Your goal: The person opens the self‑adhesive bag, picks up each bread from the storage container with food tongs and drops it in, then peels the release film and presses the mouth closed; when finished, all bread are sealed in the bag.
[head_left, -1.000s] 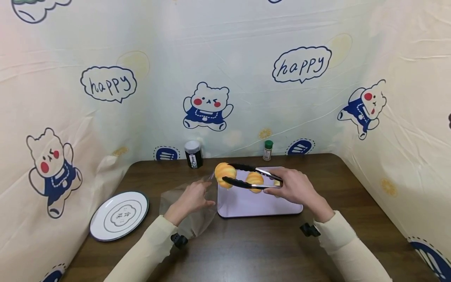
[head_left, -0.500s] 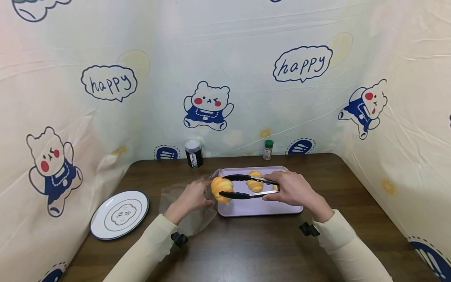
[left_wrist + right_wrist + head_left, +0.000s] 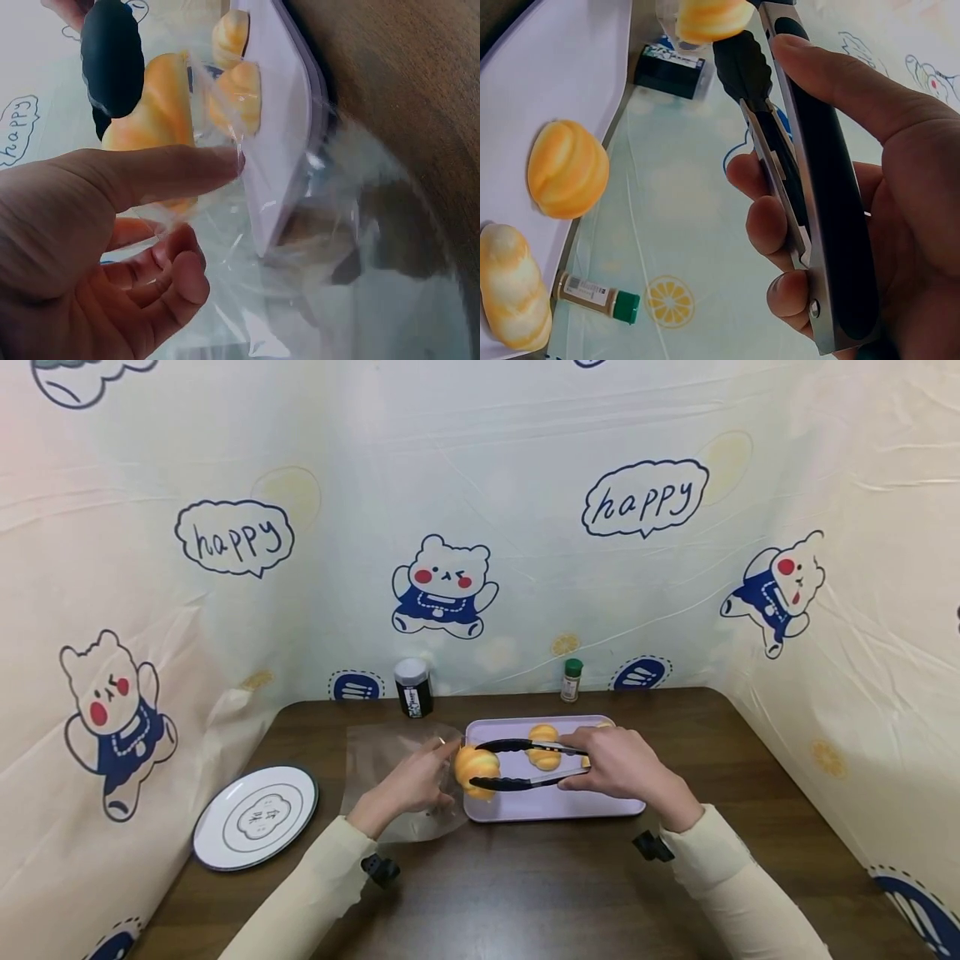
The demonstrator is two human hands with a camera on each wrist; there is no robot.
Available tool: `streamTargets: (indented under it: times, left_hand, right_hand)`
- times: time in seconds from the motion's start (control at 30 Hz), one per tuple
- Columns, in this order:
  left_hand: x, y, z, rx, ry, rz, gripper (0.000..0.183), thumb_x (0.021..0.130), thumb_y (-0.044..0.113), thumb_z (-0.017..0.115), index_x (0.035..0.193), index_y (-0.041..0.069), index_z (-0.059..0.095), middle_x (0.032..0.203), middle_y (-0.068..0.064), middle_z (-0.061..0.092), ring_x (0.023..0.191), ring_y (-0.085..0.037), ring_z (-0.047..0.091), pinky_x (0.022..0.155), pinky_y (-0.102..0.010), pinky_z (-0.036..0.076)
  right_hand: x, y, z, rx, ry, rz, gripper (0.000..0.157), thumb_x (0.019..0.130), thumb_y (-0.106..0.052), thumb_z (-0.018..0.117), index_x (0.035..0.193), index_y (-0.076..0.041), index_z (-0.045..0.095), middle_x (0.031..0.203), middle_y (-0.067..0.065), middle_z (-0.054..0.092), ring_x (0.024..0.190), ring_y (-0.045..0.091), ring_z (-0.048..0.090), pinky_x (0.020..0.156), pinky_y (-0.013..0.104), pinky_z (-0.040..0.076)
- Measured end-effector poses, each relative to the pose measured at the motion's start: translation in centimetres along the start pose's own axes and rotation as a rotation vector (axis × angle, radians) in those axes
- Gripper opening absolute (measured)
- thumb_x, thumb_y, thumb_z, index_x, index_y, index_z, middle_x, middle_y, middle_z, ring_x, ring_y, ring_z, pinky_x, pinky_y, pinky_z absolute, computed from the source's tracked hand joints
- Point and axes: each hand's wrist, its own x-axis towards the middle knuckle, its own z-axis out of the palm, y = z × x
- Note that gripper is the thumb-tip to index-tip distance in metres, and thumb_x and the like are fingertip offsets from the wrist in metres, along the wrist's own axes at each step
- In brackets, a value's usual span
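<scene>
My right hand [image 3: 618, 762] grips black-and-silver tongs [image 3: 821, 195], their black tips around a golden bread roll [image 3: 477, 768]. That roll is over the left end of the lilac tray [image 3: 555, 807], close to my left hand [image 3: 412, 779]. Clear film of a plastic bag [image 3: 390, 217] stretches between the thumb and curled fingers of my left hand, and the bag spreads leftward over the table. Part of the held roll shows behind the left thumb; whether it is inside the bag's mouth I cannot tell. Another bread roll [image 3: 568, 169] and a longer, paler bread [image 3: 514, 289] lie on the tray.
A white dark-rimmed plate [image 3: 255, 818] lies at the table's left. Along the back edge stand a black jar with a grey lid [image 3: 413, 687] and a small green-capped shaker [image 3: 571, 680]. Printed cloth [image 3: 525, 568] hangs behind and beside the table.
The tongs and bread roll have come down and nearer me, with a slight swing left and back. The left hand stays nearly in place while the bag's film has shifted and spread flatter.
</scene>
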Motion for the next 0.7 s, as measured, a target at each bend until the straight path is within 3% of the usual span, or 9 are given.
streamTargets:
  times: [0.1,0.17,0.3,0.6,0.7]
  left_hand:
    - [0.1,0.0,0.0,0.013,0.013,0.000,0.095,0.068,0.017,0.092,0.150,0.012,0.045,0.134,-0.012,0.057,0.108,-0.027,0.062,0.091,-0.045,0.056]
    - [0.1,0.0,0.0,0.022,0.021,-0.002,0.094,0.068,0.016,0.092,0.150,0.011,0.046,0.135,-0.012,0.052,0.092,-0.019,0.060,0.078,-0.036,0.057]
    - [0.2,0.1,0.0,0.011,0.024,0.002,0.094,0.068,0.015,0.092,0.149,0.007,0.046,0.144,-0.012,0.045,0.080,-0.014,0.057,0.065,-0.027,0.052]
    - [0.0,0.3,-0.2,-0.008,0.028,0.042,0.091,0.066,0.016,0.093,0.145,0.001,0.050,0.148,-0.008,0.046,0.091,-0.015,0.063,0.079,-0.032,0.056]
    - [0.0,0.4,-0.2,-0.021,0.041,0.076,0.085,0.066,0.015,0.093,0.140,-0.001,0.055,0.148,-0.010,0.048,0.108,-0.020,0.063,0.086,-0.036,0.056]
  right_hand:
    - [0.0,-0.1,0.1,-0.009,-0.003,-0.003,0.064,0.076,-0.055,0.080,0.127,-0.018,0.070,0.119,0.002,0.073,0.094,0.016,0.067,0.073,0.036,0.058]
    - [0.0,-0.2,0.2,-0.015,-0.002,-0.005,0.064,0.076,-0.055,0.081,0.127,-0.018,0.070,0.119,0.003,0.073,0.096,0.016,0.068,0.074,0.037,0.059]
    - [0.1,-0.5,0.4,-0.030,0.011,-0.013,0.065,0.075,-0.056,0.081,0.127,-0.018,0.070,0.117,0.003,0.074,0.096,0.017,0.069,0.072,0.038,0.060]
    - [0.5,-1.1,1.1,-0.063,0.040,-0.032,0.063,0.074,-0.056,0.082,0.125,-0.019,0.070,0.115,0.002,0.074,0.092,0.018,0.070,0.071,0.037,0.059]
    - [0.6,-1.2,1.3,-0.072,0.047,-0.041,0.063,0.074,-0.055,0.082,0.124,-0.019,0.071,0.114,0.002,0.074,0.092,0.018,0.070,0.073,0.037,0.059]
